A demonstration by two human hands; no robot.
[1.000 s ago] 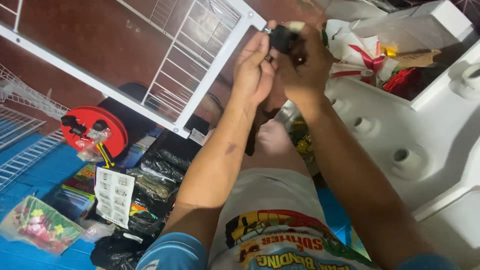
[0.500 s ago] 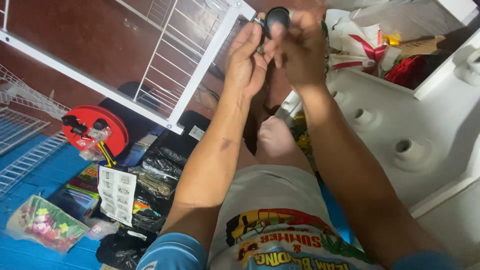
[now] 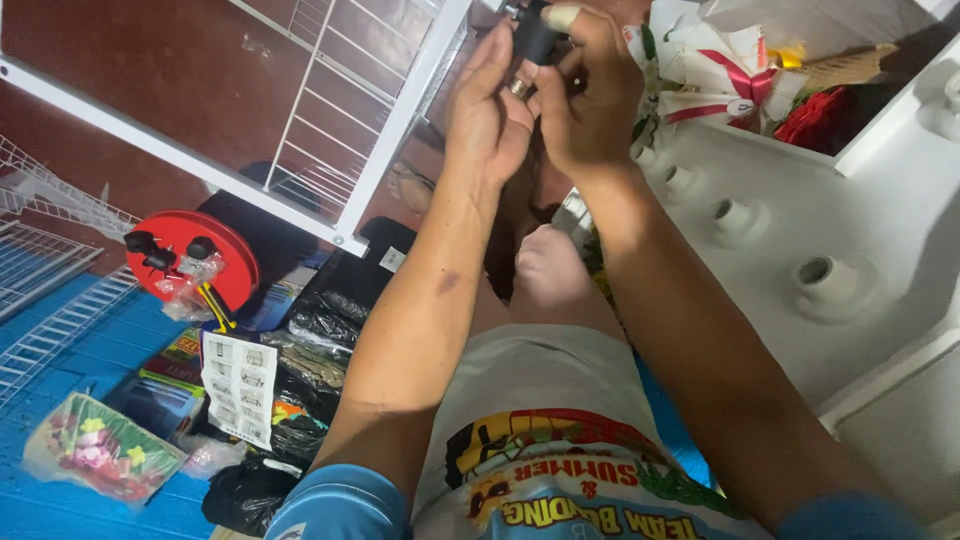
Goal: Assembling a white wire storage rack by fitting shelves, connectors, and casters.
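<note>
Both my hands are raised at the top of the head view, pressed together around a small black plastic part (image 3: 535, 35). My left hand (image 3: 490, 115), with a ring on one finger, grips its left side. My right hand (image 3: 590, 95) pinches it from the right, thumb on top. The part sits at the corner of a white wire-grid frame (image 3: 400, 120) that slants across the upper left. Most of the black part is hidden by my fingers.
A white moulded panel (image 3: 800, 230) with round sockets lies to the right. A red disc (image 3: 200, 255) holding black clips, a printed leaflet (image 3: 240, 385), black bags, a flowered packet (image 3: 100, 455) and white wire racks (image 3: 50, 260) lie on the blue floor at left.
My hands and the black part have shifted higher toward the top edge of the view. The thumb of my right hand now lies over the part.
</note>
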